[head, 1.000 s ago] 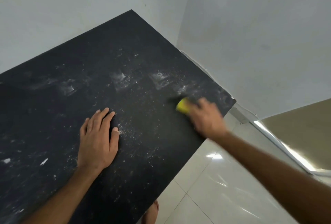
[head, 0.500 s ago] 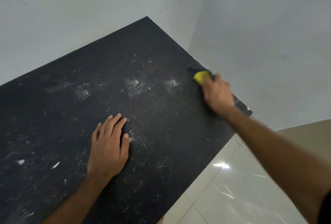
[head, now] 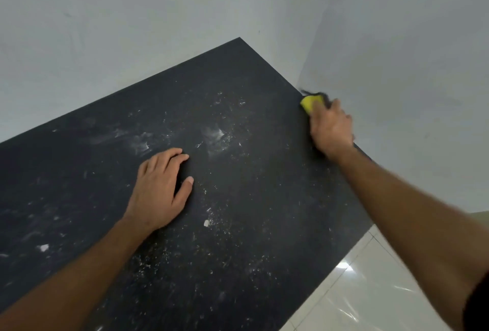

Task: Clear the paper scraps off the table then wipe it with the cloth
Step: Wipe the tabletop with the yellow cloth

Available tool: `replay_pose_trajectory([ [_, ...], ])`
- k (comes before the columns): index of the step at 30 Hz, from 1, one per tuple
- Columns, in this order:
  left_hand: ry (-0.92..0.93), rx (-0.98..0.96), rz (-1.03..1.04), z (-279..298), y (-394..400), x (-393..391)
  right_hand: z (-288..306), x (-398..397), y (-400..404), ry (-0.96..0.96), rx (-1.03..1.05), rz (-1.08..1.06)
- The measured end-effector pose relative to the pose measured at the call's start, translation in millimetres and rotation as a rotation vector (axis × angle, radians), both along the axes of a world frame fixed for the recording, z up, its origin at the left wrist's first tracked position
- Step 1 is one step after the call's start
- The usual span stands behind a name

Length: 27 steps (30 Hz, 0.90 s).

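Observation:
A black table (head: 264, 224) fills the lower left of the view, dusted with white smears and fine crumbs. My right hand (head: 330, 129) grips a yellow cloth (head: 310, 103) with a dark underside, pressed on the table's right edge by the wall corner. My left hand (head: 158, 193) lies flat on the tabletop, fingers together, thumb apart, holding nothing. A small white paper scrap (head: 206, 223) lies just right of my left wrist. Another paper scrap (head: 43, 247) sits near the left edge of the view.
Grey walls (head: 397, 39) meet in a corner just behind the table's far right edge. Glossy white floor tiles (head: 370, 291) show at the lower right, beyond the table's near edge.
My right hand has slid the yellow cloth along the table's right edge, away from me toward the wall corner. My left hand stayed pressed flat on the table.

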State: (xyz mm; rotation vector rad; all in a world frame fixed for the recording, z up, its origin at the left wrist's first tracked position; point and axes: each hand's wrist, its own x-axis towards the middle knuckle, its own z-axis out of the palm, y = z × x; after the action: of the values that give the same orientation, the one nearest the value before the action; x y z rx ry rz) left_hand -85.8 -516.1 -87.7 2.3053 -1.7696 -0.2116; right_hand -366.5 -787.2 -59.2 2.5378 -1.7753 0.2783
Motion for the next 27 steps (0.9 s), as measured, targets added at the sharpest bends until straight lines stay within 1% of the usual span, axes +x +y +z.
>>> replay_pose_trajectory([
  [1, -0.009, 0.008, 0.002, -1.7, -1.7, 2.6, 3.3, -6.0, -13.7, -0.003, -0.006, -0.061],
  [2, -0.016, 0.013, 0.009, -2.9, -2.4, 2.9, 7.6, -1.9, -14.4, -0.022, -0.057, -0.056],
  [3, -0.019, 0.014, 0.017, -3.6, -2.2, 2.0, 10.8, 10.1, -3.2, -0.053, -0.109, 0.011],
  [4, -0.018, 0.014, 0.026, -3.5, -1.6, 1.1, 9.2, 26.9, 16.5, -0.086, -0.140, 0.135],
  [5, -0.015, 0.011, 0.031, -2.7, -1.2, 0.9, 6.8, 46.4, 45.4, -0.099, -0.127, 0.284],
  [7, -0.006, 0.009, 0.031, -1.7, -1.2, 2.3, 0.1, 78.6, 114.2, -0.014, -0.013, 0.658],
  [8, 0.000, 0.005, 0.035, -1.6, -1.4, 3.0, -3.2, 86.8, 135.7, 0.041, 0.035, 0.764],
  [9, 0.012, -0.002, 0.044, -1.5, -1.8, 3.3, -5.3, 89.6, 137.4, 0.043, 0.049, 0.803],
  [10, 0.027, -0.008, 0.053, -1.7, -1.9, 2.8, -9.2, 87.0, 119.2, 0.001, 0.022, 0.766],
  [11, 0.039, -0.012, 0.061, -2.1, -1.8, 2.1, -12.4, 81.4, 88.6, -0.028, -0.035, 0.646],
  [12, 0.048, -0.014, 0.070, -2.6, -1.9, 2.1, -11.4, 72.4, 51.2, -0.021, -0.075, 0.478],
  [14, 0.067, -0.021, 0.077, -3.4, -1.9, 3.5, -4.6, 45.1, -20.6, 0.023, -0.047, 0.141],
  [15, 0.077, -0.025, 0.072, -4.0, -2.6, 4.3, 0.4, 33.9, -44.7, 0.019, -0.018, 0.027],
  [16, 0.085, -0.028, 0.069, -4.2, -2.8, 4.9, 4.8, 32.3, -55.4, 0.002, -0.029, -0.027],
  [17, 0.094, -0.033, 0.070, -4.1, -2.8, 4.9, 10.0, 39.9, -52.4, -0.040, -0.077, -0.016],
  [18, 0.103, -0.040, 0.073, -4.0, -2.8, 4.7, 13.7, 51.8, -37.7, -0.068, -0.113, 0.052],
  [20, 0.121, -0.069, 0.079, -4.2, -2.2, 4.6, 10.0, 80.2, 25.0, -0.107, -0.107, 0.332],
  [22, 0.136, -0.130, 0.091, -4.8, -0.5, 4.5, -1.7, 102.9, 115.4, -0.098, 0.048, 0.660],
  [23, 0.144, -0.169, 0.107, -4.6, -0.1, 5.0, -4.8, 110.5, 152.0, -0.088, 0.132, 0.765],
  [24, 0.152, -0.203, 0.128, -4.1, 0.5, 5.7, -8.9, 117.8, 169.6, -0.078, 0.181, 0.832],
  [25, 0.159, -0.227, 0.146, -3.9, 0.9, 6.3, -13.4, 126.0, 164.5, -0.083, 0.166, 0.866],
  [26, 0.163, -0.242, 0.154, -4.2, 1.3, 6.5, -18.7, 133.8, 145.6, -0.089, 0.100, 0.850],
  [27, 0.161, -0.249, 0.153, -4.5, 1.6, 6.1, -20.7, 141.9, 117.1, -0.080, 0.017, 0.762],
])
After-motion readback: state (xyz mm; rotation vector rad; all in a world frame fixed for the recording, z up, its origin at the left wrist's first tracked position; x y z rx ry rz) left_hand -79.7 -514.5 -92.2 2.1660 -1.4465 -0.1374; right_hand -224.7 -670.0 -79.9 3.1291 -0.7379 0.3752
